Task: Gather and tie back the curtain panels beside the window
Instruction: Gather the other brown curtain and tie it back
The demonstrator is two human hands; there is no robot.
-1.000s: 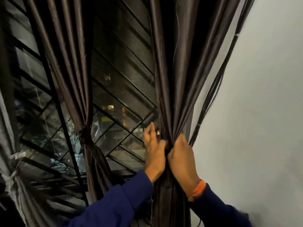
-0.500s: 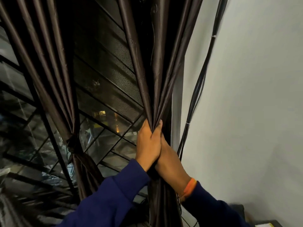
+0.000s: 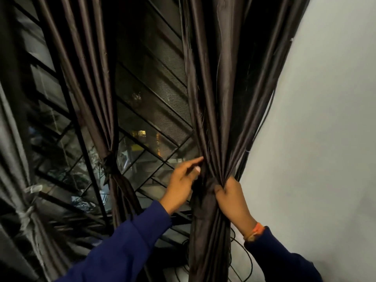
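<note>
Dark brown satin hangs in long folds at the right of the window: the curtain panel (image 3: 211, 102), which I have gathered into a tight bunch close to the white wall (image 3: 329, 119). My right hand (image 3: 232, 197) holds that bunch at its narrowest point, fingers curled round the cloth, the grip closed firmly on it. My left hand (image 3: 181, 181) is beside the bunch on the window side, its fingers straight and loose, the forefinger tip touching the folds just above my right hand; this grip holds nothing. Both arms wear blue sleeves (image 3: 130, 241), and an orange band (image 3: 255, 233) sits on my right wrist. Below my right hand the cloth falls in a narrow column. A second curtain panel (image 3: 91, 82) hangs further left, already cinched at a knot (image 3: 110, 165). Behind both runs the black window grille (image 3: 154, 102), with small lights showing through the mesh. Thin black cables (image 3: 262, 127) run down the wall just beside the gathered panel
</note>
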